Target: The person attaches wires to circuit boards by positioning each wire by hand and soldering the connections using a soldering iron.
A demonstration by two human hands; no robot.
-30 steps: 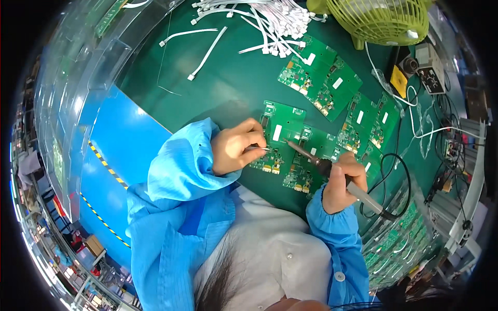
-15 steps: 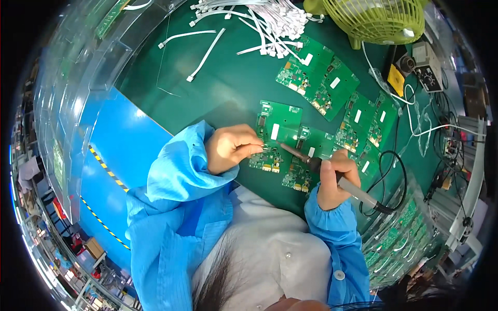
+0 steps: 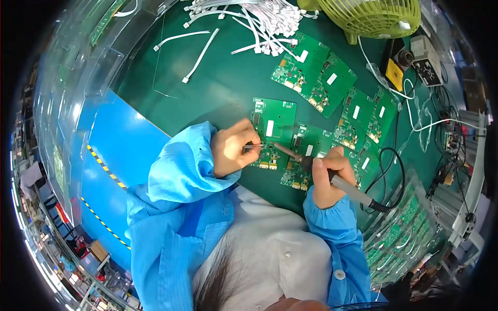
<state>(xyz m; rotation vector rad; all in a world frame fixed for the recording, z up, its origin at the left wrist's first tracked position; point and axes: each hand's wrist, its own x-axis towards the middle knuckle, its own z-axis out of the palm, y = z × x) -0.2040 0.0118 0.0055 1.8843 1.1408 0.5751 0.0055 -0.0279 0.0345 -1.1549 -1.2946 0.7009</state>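
Note:
My right hand [image 3: 332,179] grips a soldering iron [image 3: 355,193] with a grey handle. Its narrow tip points left and lies over the lower part of a green circuit board [image 3: 282,116], close to my left fingers. My left hand [image 3: 234,149] is closed in a pinch at that board's left edge. A thin, pale, wire-like piece [image 3: 254,146] shows between its fingertips; I cannot tell its exact kind. Under the iron, a second circuit board [image 3: 311,137] lies just to the right of the first.
More circuit boards [image 3: 332,85] overlap at the right. A heap of white connector cables [image 3: 275,23] lies at the far side, with two loose cables [image 3: 201,56] to its left. Beyond stand a green fan [image 3: 371,18] and a soldering station [image 3: 427,62]. Clear plastic trays [image 3: 397,236] are at the right.
My left fingers have curled and shifted at the board's edge, baring the thin pale piece. The soldering iron has moved slightly left with my right hand. The whole view has shifted a little.

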